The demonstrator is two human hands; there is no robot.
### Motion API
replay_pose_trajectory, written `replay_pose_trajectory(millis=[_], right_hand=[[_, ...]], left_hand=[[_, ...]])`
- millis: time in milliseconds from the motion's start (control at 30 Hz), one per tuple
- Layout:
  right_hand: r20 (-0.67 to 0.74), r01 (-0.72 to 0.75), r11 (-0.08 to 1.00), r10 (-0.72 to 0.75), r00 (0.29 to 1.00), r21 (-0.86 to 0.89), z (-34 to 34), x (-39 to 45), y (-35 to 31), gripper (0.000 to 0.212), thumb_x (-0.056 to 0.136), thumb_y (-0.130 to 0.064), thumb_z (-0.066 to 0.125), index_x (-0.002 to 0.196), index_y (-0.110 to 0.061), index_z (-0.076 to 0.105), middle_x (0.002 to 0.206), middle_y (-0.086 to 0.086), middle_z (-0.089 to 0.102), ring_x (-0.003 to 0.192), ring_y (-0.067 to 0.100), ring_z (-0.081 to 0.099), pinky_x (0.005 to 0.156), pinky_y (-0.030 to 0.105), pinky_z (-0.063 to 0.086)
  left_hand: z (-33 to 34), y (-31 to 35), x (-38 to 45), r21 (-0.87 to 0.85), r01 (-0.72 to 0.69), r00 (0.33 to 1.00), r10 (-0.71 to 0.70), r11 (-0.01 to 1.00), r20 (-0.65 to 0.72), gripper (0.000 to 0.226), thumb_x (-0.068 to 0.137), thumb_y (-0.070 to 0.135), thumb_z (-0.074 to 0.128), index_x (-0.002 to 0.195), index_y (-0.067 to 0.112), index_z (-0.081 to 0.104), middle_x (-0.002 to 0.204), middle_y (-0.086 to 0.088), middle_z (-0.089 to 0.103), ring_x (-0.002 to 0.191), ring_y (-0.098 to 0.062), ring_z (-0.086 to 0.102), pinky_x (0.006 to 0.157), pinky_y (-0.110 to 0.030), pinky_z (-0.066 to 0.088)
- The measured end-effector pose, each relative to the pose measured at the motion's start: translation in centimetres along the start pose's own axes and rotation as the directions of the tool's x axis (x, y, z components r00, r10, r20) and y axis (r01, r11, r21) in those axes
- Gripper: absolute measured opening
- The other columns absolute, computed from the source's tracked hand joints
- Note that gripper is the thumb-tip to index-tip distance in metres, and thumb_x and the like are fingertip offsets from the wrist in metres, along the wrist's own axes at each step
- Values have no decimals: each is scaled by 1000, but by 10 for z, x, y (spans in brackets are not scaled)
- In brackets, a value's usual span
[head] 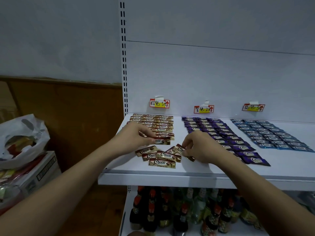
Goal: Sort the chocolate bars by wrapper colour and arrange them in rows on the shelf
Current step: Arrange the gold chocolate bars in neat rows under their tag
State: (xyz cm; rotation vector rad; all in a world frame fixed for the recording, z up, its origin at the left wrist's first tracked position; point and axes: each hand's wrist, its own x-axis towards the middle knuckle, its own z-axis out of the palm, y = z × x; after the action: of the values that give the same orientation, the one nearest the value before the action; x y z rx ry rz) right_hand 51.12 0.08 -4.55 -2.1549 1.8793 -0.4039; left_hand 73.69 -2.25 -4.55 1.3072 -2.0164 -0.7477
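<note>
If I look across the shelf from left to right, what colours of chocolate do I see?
On the white shelf: brown chocolate bars → purple chocolate bars → blue chocolate bars.

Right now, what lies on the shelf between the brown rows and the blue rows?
In the head view, the purple bars lie in rows between the brown rows and the blue rows, with bare white shelf on either side of them.
</note>
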Motion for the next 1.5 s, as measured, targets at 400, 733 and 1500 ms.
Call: replay_pose_trajectory(millis=[400, 733, 1500], right_hand=[[-176, 47, 993, -28, 984, 108, 2, 28, -17, 13, 87, -23, 71, 99, -19, 70, 94, -5, 66, 81, 9, 59, 70, 26, 51], [-101, 80, 992, -70, 992, 101, 20, 62, -52, 13, 86, -17, 72, 100, -18, 73, 87, -2, 67, 73, 10, 60, 55, 15, 41], [32, 168, 984, -170, 985, 56, 36, 92, -80, 15, 90, -12, 66, 101, -12, 76, 101, 2, 73, 78, 8, 59, 77, 25, 51]], left_hand=[[-59, -69, -4, -51, 175, 974, -181, 983, -137, 15, 82, 13, 73, 92, 25, 75, 97, 8, 67, 92, -7, 56, 64, -18, 43], [-52, -88, 11, 75, 105, 990, -97, 992, -97, 20, 85, 21, 72, 103, 29, 74, 101, 13, 63, 93, -3, 53, 66, -16, 44], [-43, -97, 16, 356, -91, 994, 105, 930, -20, 27, 90, 33, 63, 116, 33, 69, 125, 11, 60, 117, -8, 44, 85, -23, 32]])
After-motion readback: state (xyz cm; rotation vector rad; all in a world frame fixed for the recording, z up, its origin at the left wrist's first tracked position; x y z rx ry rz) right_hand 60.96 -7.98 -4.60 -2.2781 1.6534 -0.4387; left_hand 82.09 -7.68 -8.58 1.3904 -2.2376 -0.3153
